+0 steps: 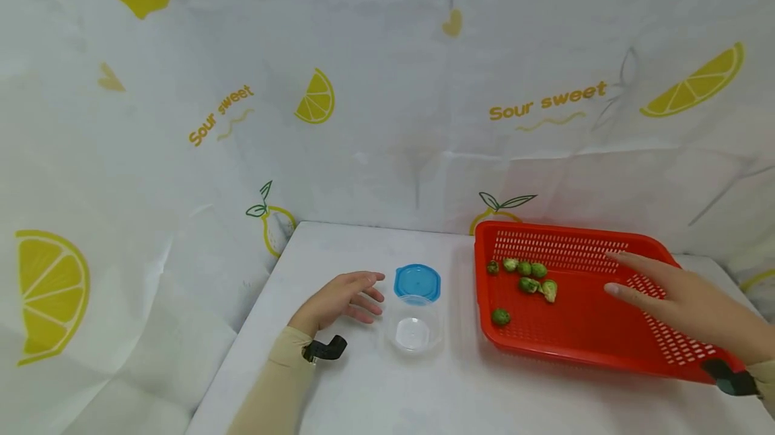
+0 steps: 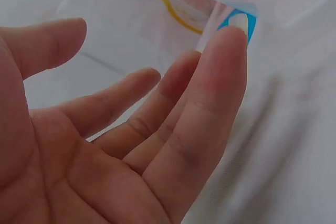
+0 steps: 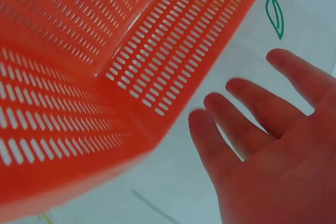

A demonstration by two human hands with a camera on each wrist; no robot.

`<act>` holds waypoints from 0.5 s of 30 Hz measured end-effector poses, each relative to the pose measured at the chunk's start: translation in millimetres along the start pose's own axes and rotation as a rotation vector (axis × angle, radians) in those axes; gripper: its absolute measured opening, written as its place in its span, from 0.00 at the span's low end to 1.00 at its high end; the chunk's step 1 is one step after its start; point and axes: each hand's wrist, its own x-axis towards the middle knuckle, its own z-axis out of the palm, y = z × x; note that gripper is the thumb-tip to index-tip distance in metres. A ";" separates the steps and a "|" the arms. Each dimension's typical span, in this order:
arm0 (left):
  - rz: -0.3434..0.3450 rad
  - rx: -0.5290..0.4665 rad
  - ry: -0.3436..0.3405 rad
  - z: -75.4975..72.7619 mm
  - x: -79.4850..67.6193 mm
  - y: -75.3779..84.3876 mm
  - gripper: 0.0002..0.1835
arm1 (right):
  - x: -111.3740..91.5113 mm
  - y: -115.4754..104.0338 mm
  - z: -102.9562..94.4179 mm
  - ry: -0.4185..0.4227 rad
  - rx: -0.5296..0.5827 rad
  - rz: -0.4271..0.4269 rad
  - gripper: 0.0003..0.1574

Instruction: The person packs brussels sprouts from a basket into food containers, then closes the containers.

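My left hand (image 1: 346, 297), empty and with relaxed fingers, hovers just left of a clear plastic container (image 1: 414, 334) and a blue lid (image 1: 418, 282). The lid lies flat behind the container, partly overlapped by its rim. In the left wrist view, my palm (image 2: 142, 135) shows with nothing in it. Over the right side of a red perforated basket (image 1: 581, 317), my right hand (image 1: 678, 297) is held with fingers extended and holds nothing. Several Brussels sprouts (image 1: 524, 268) sit inside the basket, mostly toward its far left; one sprout (image 1: 500, 317) lies apart near the front left corner.
The white table (image 1: 363, 388) carries the basket at right and the container near the middle. Behind and to the left hangs a white sheet (image 1: 387, 173) with printed lemons. The basket's raised rim (image 1: 569, 357) forms a low wall around the sprouts.
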 end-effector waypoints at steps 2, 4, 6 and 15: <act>-0.005 -0.033 -0.038 2.6 4.3 -4.0 0.33 | 6.1 0.6 -2.9 -0.015 0.007 0.010 0.55; -0.004 -0.062 -0.068 5.0 6.9 -7.3 0.30 | 12.4 1.1 -5.2 -0.031 0.019 0.018 0.54; -0.001 -0.088 -0.097 7.1 7.8 -10.0 0.28 | 18.8 1.4 -6.8 -0.049 0.046 0.019 0.54; 0.010 -0.202 -0.216 10.7 5.6 -23.2 0.25 | 46.1 1.5 -0.1 -0.077 0.184 -0.094 0.41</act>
